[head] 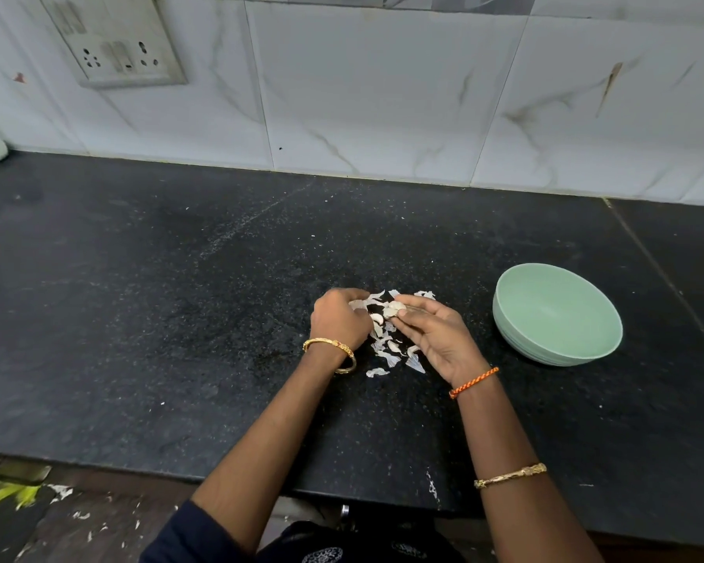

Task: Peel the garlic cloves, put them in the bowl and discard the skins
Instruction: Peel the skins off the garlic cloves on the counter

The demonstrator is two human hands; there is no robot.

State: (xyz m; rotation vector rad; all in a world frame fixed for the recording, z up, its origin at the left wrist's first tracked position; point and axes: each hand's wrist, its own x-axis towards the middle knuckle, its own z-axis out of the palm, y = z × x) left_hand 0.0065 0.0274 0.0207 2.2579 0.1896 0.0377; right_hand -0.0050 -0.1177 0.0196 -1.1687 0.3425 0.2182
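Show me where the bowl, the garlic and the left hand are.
bowl (610,319): head view, on its right inner wall.
garlic (395,307): head view, on its pale middle, at the right hand's fingertips.
left hand (336,321): head view, on its back.

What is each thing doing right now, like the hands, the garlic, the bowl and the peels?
Left hand: curled, knuckles up, on the skins.
Right hand: palm up, pinching the garlic.
Garlic: held at the right fingertips, above the counter.
Bowl: upright, looks empty.
Skins: loose, scattered on the counter.
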